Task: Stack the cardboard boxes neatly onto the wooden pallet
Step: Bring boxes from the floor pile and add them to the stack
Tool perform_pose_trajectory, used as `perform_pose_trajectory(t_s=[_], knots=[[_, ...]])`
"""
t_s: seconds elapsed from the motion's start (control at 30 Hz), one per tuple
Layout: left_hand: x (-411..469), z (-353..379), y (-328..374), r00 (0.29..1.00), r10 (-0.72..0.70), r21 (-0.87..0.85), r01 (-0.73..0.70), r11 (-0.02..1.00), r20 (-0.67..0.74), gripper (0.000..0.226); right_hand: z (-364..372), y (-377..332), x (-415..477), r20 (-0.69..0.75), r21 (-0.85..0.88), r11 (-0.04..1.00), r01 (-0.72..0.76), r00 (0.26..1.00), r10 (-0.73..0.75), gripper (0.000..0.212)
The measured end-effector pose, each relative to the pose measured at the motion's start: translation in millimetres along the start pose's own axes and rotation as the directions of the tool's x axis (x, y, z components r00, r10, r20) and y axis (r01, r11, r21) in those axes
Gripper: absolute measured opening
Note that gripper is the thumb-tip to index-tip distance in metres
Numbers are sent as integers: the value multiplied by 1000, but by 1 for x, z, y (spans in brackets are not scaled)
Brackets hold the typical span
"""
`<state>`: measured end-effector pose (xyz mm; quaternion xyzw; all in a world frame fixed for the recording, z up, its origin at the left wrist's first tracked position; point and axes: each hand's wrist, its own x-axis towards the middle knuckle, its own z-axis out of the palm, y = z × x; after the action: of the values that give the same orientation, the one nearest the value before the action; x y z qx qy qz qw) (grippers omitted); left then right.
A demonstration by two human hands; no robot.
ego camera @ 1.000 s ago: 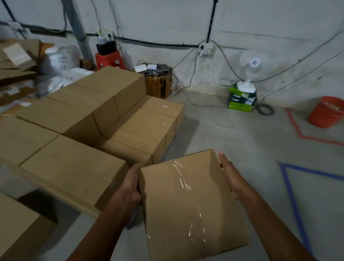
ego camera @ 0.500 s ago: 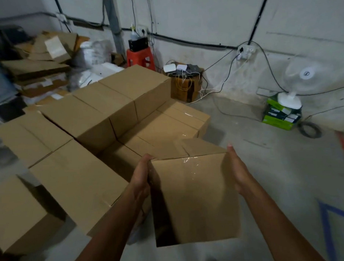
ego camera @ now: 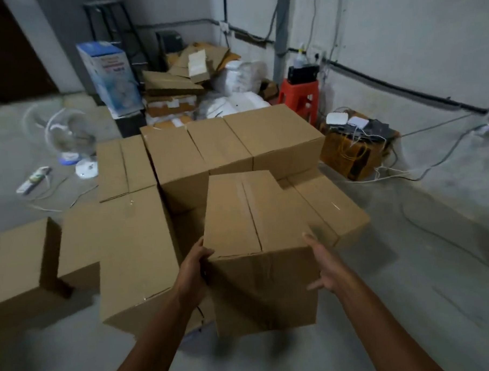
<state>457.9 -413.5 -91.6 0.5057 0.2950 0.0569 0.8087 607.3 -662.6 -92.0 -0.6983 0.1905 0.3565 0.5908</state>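
Head view: job looked partway, w/ brown cardboard boxes (ego camera: 236, 146) already stacked (pallet hidden) & one more taped brown cardboard box (ego camera: 257, 241) held over the near ones, left hand (ego camera: 195, 268) gripping its edge, right hand (ego camera: 325, 268) pressed flat on its side.

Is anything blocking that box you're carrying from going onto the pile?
Nothing visible. The carried box, held between the left hand and right hand, is right at the low boxes, in front of the taller row. The pallet itself is hidden.
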Motion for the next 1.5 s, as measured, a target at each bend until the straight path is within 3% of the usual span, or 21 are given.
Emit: perform_pose_trajectory(t_s=[0.3, 0.67, 0.77, 0.83, 0.93, 1.13, 1.37, 1.5], knots=[[40, -26, -29, 970, -51, -147, 16, 989, -239, 73, 46, -9, 80, 84, -131, 990, 61, 995, -50, 64], [115, -65, -94, 888, -112, -136, 57, 989, -445, 69, 101, 21, 183, 107, -176, 984, 14, 994, 5, 64], [130, -62, -108, 793, -209, -247, 77, 966, -572, 43, 112, 32, 200, 144, -203, 979, 0, 989, 30, 61], [141, -64, -119, 711, -308, -419, 22, 908, -632, 17, 116, 42, 213, 165, -242, 970, -14, 985, 55, 60], [155, -78, -134, 636, -459, -641, -75, 764, -621, 32, 121, 58, 237, 196, -328, 945, -13, 977, 82, 60], [167, -84, -143, 581, -477, -716, -291, 634, -659, 41, 136, 67, 264, 231, -470, 882, 47, 970, 71, 57], [174, -93, -164, 599, -463, -754, -459, 471, -653, 65, 149, 66, 278, 311, -633, 742, 221, 950, -17, 88], [179, -96, -163, 617, -438, -754, -490, 438, -654, 69, 152, 64, 284, 329, -667, 698, 259, 944, -36, 92]])
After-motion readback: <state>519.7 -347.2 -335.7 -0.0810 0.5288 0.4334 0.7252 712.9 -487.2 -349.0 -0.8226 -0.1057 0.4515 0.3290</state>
